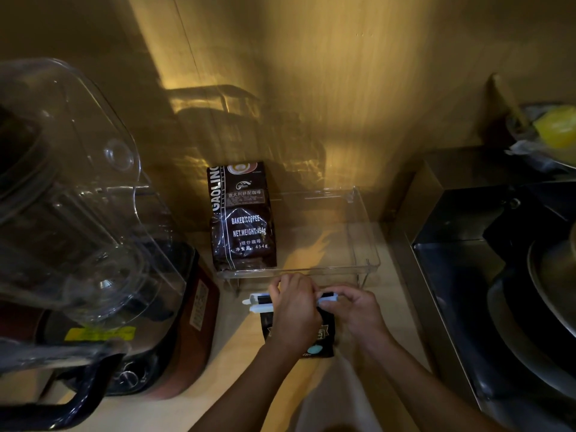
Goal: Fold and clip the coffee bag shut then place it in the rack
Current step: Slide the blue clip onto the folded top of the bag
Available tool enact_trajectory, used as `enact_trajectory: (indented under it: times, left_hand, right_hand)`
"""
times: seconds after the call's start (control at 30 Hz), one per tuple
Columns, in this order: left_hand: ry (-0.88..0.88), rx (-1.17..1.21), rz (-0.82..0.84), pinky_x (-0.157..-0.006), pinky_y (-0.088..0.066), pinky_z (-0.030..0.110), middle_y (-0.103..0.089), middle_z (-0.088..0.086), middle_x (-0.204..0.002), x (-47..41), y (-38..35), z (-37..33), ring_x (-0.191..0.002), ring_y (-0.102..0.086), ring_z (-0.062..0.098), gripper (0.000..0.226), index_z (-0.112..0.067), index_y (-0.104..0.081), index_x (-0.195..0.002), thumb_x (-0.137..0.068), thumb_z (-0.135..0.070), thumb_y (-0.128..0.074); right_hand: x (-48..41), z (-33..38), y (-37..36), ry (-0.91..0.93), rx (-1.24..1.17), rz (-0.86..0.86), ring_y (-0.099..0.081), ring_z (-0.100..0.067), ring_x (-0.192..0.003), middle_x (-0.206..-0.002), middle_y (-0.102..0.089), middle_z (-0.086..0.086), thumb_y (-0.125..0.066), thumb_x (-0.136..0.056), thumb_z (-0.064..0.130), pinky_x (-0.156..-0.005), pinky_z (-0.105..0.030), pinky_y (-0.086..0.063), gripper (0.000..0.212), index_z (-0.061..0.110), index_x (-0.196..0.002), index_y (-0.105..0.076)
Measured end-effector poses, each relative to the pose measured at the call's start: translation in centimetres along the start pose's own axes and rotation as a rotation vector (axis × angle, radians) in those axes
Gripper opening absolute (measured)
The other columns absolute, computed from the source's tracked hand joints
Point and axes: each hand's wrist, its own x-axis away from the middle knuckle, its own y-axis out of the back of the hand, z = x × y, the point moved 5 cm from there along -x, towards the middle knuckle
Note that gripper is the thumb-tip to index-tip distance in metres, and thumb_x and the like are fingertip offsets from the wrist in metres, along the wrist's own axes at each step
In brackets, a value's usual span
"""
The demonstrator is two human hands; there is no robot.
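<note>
A small black coffee bag (324, 341) lies flat on the wooden counter, its top folded over. A long white clip (258, 304) sits across that folded top. My left hand (294, 307) presses down on the clip's middle. My right hand (355, 310) pinches the clip's right end. The clip's left end sticks out past my left hand with its two arms slightly apart. Just behind my hands is a clear plastic rack (364, 232). A larger brown coffee bag (243, 219) stands at the rack's left end.
A blender (93, 232) with a clear jug fills the left side. A dark stove with a pan (530, 300) is on the right. A yellow object (554, 132) rests at the far right. A wood-panelled wall rises behind the rack.
</note>
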Motion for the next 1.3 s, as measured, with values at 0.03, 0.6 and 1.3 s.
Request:
enact_trajectory:
  times: [0.03, 0.6, 1.3]
  left_hand:
    - [0.012, 0.024, -0.012, -0.097, -0.022, 0.038, -0.058, 0.012, -0.084, 0.1, 0.1, 0.0, -0.094, -0.047, 0.027, 0.020, -0.007, -0.054, -0.077, -0.075, -0.016, -0.037]
    - [-0.048, -0.175, 0.058, -0.089, -0.017, 0.028, -0.062, -0.006, -0.111, 0.4, 4.1, 4.5, -0.110, -0.047, 0.014, 0.038, -0.026, -0.058, -0.104, -0.072, -0.044, -0.066]
    - [-0.008, -0.099, 0.106, -0.074, -0.047, 0.033, -0.069, -0.003, -0.095, 1.1, 4.3, 5.1, -0.088, -0.058, 0.014, 0.021, -0.024, -0.064, -0.090, -0.073, -0.037, -0.068]
  right_hand:
    - [0.0, 0.0, -0.2, -0.004, 0.006, -0.001, -0.064, -0.009, -0.073, -0.086, -0.069, -0.006, -0.069, -0.068, -0.003, -0.060, -0.015, -0.050, 0.016, 0.010, -0.076, -0.072]
    - [0.0, 0.3, 0.2, -0.114, -0.114, 0.040, -0.064, -0.003, -0.049, -0.074, -0.060, -0.010, -0.057, -0.074, -0.015, -0.039, -0.016, -0.049, 0.022, -0.015, -0.096, -0.057]
    - [-0.1, 2.8, -1.7, 0.270, 0.942, 0.270, -0.039, -0.013, -0.096, -0.089, -0.050, 0.019, -0.064, -0.077, 0.035, -0.079, -0.029, -0.032, 0.025, 0.025, -0.099, -0.062]
